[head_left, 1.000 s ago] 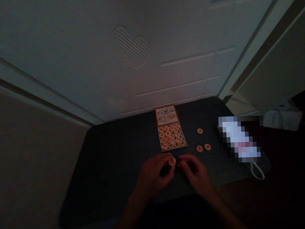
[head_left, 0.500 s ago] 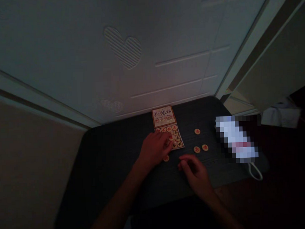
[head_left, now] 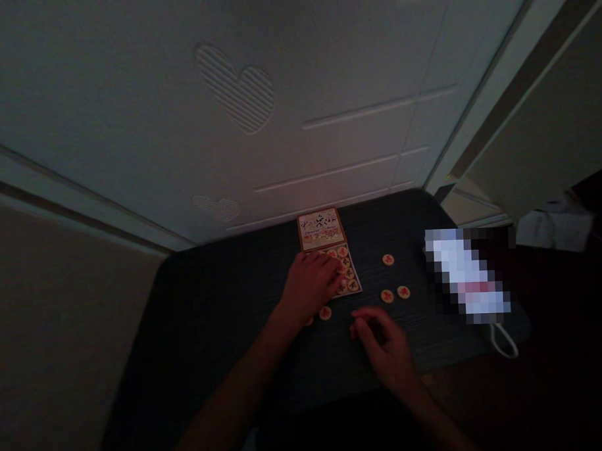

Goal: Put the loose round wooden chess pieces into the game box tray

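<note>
A small open box (head_left: 357, 279) of round wooden Chinese chess pieces with red and black characters lies on the dark table. My left hand (head_left: 310, 278) reaches over it from the left, covering much of its inside. Its fingers are bent down and pinched at a chess piece (head_left: 341, 270), mostly hidden by the fingertips. My right hand (head_left: 387, 344) rests in front of the box with fingers curled and thumb against them; what is inside, if anything, is hidden. Between the hands lies a red-marked piece (head_left: 325, 313), another partly hidden under my left wrist.
The printed lid (head_left: 321, 229) leans open behind the box. Three loose red pieces, one of them farther back (head_left: 388, 260), lie to the right. A blurred-out bright object (head_left: 463, 272) with a white loop sits at the table's right end. A white panel with hearts (head_left: 247, 96) stands behind.
My left hand has shifted slightly over the box, its fingers lower over the pieces. A loose piece by its wrist now shows partly. My right hand stays nearly still.
</note>
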Demonstrator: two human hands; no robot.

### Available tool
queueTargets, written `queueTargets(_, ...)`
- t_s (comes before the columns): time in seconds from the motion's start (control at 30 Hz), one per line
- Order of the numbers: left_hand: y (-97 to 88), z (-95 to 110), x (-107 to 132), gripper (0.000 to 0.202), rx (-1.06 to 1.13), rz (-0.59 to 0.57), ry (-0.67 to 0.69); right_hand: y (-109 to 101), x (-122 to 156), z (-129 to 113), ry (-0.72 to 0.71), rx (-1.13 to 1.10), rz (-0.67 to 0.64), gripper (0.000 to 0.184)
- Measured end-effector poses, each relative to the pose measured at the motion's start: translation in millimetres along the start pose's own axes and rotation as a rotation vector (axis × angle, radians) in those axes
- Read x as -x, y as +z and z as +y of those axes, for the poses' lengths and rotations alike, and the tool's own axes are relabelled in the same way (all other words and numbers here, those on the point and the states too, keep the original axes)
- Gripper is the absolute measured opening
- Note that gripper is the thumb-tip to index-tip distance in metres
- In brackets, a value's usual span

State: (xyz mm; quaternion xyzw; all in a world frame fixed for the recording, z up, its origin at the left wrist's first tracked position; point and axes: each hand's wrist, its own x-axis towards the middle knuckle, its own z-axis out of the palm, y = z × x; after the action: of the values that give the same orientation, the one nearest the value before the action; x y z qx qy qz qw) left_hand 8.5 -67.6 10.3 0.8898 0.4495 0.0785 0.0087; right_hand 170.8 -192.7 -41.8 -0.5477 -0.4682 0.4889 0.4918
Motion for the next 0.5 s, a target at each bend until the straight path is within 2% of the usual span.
queueTargets(0.27,2.3,4.4,-5.3,0.011,0.042,0.034,0.018,-0.5,-0.7,-1.0,-0.011,0.005,0.008,0.020)
queueTargets(0.5,3.4,-1.8,-4.6,0.010,0.071,0.064,-0.026,-0.3,-0.8,2.3,-0.008,-0.002,-0.006,0.022)
